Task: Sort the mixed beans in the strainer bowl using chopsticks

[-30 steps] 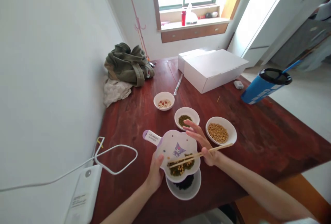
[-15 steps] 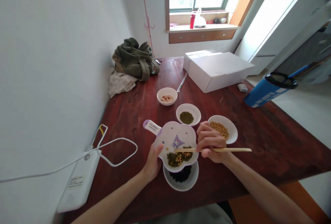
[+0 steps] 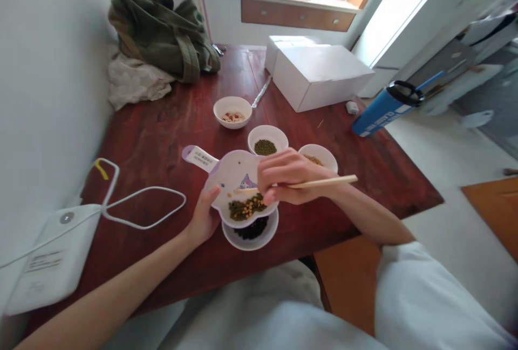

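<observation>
White-and-lilac cartoon plate tilted over a white bowl of black beans, its rim clamped in the left hand! The right hand has its grip closed on thin wooden chopsticks above mixed green and yellow beans, which could slide off if the tilt steepens. A careless wrist could clip the white bowl of mung beans, but the dark red wooden bench lies open to the left.

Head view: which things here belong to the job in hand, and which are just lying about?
In use: left hand holding the cartoon-printed plate; right hand with chopsticks; bowls of green beans, yellow beans, dark beans, pale mixed bits.
Lying about: olive bag, white boxes, blue tumbler, white cabled device.
</observation>
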A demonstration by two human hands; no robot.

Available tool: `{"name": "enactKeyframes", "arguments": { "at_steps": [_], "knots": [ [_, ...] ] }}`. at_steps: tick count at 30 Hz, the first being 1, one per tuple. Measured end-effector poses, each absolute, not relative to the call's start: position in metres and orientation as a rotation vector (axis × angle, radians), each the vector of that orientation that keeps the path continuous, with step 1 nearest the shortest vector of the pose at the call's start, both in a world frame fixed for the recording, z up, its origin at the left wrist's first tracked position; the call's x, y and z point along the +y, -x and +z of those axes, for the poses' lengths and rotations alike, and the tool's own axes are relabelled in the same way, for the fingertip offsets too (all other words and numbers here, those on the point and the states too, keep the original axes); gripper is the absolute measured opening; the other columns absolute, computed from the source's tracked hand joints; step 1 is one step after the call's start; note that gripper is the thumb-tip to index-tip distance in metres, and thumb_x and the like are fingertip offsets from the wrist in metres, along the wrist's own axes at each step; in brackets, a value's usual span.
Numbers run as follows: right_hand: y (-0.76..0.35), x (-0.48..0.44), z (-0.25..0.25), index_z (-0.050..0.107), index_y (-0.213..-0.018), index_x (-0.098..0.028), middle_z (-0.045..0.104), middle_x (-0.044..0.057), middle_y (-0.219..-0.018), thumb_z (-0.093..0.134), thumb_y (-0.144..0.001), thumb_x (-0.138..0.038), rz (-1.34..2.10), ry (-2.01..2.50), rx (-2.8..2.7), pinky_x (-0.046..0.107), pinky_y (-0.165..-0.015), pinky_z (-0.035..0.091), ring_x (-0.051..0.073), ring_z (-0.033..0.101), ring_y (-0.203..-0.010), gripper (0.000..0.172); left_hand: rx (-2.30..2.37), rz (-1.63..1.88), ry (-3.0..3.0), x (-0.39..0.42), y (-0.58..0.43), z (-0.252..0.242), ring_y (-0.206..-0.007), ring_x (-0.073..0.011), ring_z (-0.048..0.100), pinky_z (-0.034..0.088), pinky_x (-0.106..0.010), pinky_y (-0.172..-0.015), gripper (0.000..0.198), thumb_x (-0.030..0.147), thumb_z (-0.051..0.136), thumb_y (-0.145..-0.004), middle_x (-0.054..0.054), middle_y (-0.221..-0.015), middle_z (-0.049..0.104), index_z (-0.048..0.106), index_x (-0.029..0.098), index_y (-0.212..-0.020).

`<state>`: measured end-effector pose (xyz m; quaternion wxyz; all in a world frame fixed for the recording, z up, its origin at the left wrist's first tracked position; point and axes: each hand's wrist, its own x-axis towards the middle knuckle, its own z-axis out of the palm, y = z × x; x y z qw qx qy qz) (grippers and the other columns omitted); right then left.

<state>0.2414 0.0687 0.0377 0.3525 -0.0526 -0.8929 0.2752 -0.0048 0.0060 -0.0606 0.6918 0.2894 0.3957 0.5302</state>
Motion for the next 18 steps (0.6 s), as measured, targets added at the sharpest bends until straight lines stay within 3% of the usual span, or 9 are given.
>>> {"name": "enactKeyframes", "arguments": {
  "at_steps": [4,9,13,18],
  "knots": [
    [-0.235,0.08,0.058,0.081,-0.102,-0.013,0.076,0.005,-0.094,0.039,-0.129,-0.056,0.599,0.208,-2.574,0.031,-0.087,0.049,0.015,0.067,-0.09,0.067,0.863,1.255,-0.608,0.008,0.002,-0.06,-0.133,-0.0463,0.086,0.067,-0.057,-0.124,0.053,0.064,0.108,-0.076,-0.005,-0.086,0.093,0.085,0.021,-0.096],
    [-0.237,0.07,0.061,0.078,-0.104,-0.017,0.077,0.007,-0.103,0.05,-0.128,-0.051,0.557,0.284,-2.786,0.033,-0.091,0.05,0.019,0.067,-0.1,0.05,0.829,1.248,-0.615,0.007,0.001,-0.059,-0.145,-0.049,0.08,0.064,-0.059,-0.128,0.046,0.061,0.103,-0.083,-0.007,-0.094,0.095,0.086,0.02,-0.097],
    [-0.238,0.064,0.054,0.075,-0.105,-0.017,0.076,0.007,-0.1,0.049,-0.127,-0.057,0.543,0.29,-2.74,0.035,-0.087,0.048,0.021,0.066,-0.097,0.052,0.841,1.264,-0.632,0.006,0.0,-0.058,-0.144,-0.0486,0.081,0.062,-0.058,-0.13,0.049,0.062,0.104,-0.082,-0.007,-0.092,0.095,0.085,0.02,-0.098],
    [-0.232,0.065,0.055,0.074,-0.103,-0.019,0.076,0.006,-0.097,0.047,-0.13,-0.04,0.59,0.304,-2.793,0.035,-0.09,0.05,0.021,0.066,-0.096,0.043,0.848,1.286,-0.591,0.007,0.0,-0.062,-0.146,-0.0468,0.081,0.063,-0.056,-0.13,0.043,0.056,0.101,-0.085,-0.004,-0.093,0.095,0.082,0.022,-0.102]
  ]
}}
